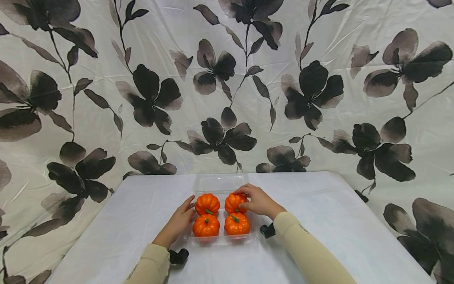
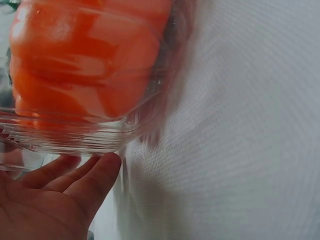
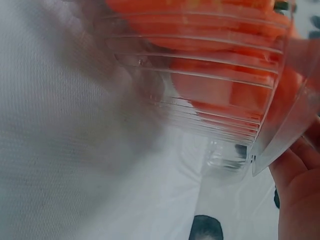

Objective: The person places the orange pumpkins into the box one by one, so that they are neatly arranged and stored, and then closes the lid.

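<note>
A clear plastic clamshell container [image 1: 221, 241] sits on the table with several small orange pumpkins inside, in a near and a far row. My right hand [image 1: 260, 202] holds the far right pumpkin [image 1: 234, 202], fingers over its top and thumb on its near side. My left hand [image 1: 180, 221] is at the container's left side; in the left wrist view its fairly straight fingers [image 2: 100, 172] touch the ribbed plastic wall [image 2: 85, 142]. Beside it is the far left pumpkin [image 1: 207, 203]. The near left pumpkin [image 1: 206, 226] and near right pumpkin [image 1: 237, 225] have green stems.
The container's clear lid [image 1: 221, 183] lies folded back toward the table's far edge. A white cloth covers the table [image 1: 142, 209]. Behind it hangs a floral curtain [image 1: 191, 102]. Dark wrist cameras [image 1: 179, 256] show below both hands.
</note>
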A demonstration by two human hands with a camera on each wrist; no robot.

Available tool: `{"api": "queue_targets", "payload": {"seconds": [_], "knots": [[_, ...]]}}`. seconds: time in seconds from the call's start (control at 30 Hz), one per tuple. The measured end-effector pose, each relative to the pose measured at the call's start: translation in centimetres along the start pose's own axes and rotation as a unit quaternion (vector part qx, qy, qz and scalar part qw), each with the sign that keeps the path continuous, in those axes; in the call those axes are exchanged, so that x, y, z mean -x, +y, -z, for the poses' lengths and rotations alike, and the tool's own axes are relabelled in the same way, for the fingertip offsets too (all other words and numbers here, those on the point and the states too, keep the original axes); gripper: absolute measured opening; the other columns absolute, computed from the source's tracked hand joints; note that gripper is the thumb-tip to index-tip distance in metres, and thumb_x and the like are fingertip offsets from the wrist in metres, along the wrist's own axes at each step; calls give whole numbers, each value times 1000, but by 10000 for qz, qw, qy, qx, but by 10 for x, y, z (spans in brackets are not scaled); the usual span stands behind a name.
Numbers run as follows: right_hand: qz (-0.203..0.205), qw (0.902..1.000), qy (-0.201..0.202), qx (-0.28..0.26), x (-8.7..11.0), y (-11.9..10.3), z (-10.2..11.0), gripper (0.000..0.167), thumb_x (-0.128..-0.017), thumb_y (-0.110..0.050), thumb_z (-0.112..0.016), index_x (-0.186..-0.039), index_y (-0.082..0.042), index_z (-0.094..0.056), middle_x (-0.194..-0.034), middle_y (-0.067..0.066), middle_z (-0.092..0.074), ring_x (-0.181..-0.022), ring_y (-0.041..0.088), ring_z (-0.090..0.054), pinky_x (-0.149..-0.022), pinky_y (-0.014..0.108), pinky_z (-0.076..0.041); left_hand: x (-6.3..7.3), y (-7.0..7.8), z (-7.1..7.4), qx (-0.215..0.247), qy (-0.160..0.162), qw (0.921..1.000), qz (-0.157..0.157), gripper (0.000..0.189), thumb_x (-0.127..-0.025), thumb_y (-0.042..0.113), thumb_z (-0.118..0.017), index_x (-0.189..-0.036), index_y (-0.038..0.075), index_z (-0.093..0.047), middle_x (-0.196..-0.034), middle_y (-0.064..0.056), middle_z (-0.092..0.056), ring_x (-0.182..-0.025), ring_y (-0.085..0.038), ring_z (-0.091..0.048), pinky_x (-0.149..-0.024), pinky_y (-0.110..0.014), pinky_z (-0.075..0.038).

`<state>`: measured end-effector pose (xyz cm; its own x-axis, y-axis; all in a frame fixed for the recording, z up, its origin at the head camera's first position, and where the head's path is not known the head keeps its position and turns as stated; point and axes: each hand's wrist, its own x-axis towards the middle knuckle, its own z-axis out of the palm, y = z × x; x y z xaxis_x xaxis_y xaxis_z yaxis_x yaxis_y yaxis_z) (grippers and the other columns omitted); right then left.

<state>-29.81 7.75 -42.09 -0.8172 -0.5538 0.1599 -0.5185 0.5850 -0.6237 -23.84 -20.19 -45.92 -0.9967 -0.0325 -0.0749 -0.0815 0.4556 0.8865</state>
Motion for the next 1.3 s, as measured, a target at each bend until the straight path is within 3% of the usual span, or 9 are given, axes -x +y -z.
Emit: {"api": "queue_targets", "payload": {"seconds": [0.53, 0.8, 0.97, 1.3], "knots": [[55, 10000, -28, -8, 1, -1, 4, 43, -84, -13, -72, -126, -14, -61, -125, 3, -60, -113, 21, -58, -103, 42, -49, -3, 2, 3, 8, -108, 9999, -12, 61, -96, 16, -40, -154, 15, -24, -151, -23, -39, -131, -41, -47, -105, -56, -42], [63, 9999, -32, -117, 1, -1, 6, 38, -89, -23, -67, -126, -16, -61, -127, 3, -60, -117, 25, -58, -103, 43, -49, -5, 1, 11, -122, -120, 9997, -146, 60, -96, 17, -43, -153, 13, -26, -147, -25, -42, -127, -40, -51, -103, -55, -45], [108, 9999, 63, 6, -1, 2, 9, 39, -93, -31, -62, -128, -14, -60, -130, 7, -60, -119, 28, -57, -103, 44, -49, -11, 1, 16, -290, -97, 9992, -253, 58, -98, 17, -41, -153, 9, -25, -145, -27, -43, -122, -39, -55, -101, -53, -48], [-334, 9984, 446, 119, -6, 11, 16, 41, -94, -38, -59, -128, -15, -62, -129, 4, -62, -119, 25, -57, -100, 41, -51, -28, 3, 24, -487, 65, 9984, -275, 56, -100, 18, -39, -152, 3, -25, -143, -28, -45, -120, -40, -56, -100, -49, -49]]}}
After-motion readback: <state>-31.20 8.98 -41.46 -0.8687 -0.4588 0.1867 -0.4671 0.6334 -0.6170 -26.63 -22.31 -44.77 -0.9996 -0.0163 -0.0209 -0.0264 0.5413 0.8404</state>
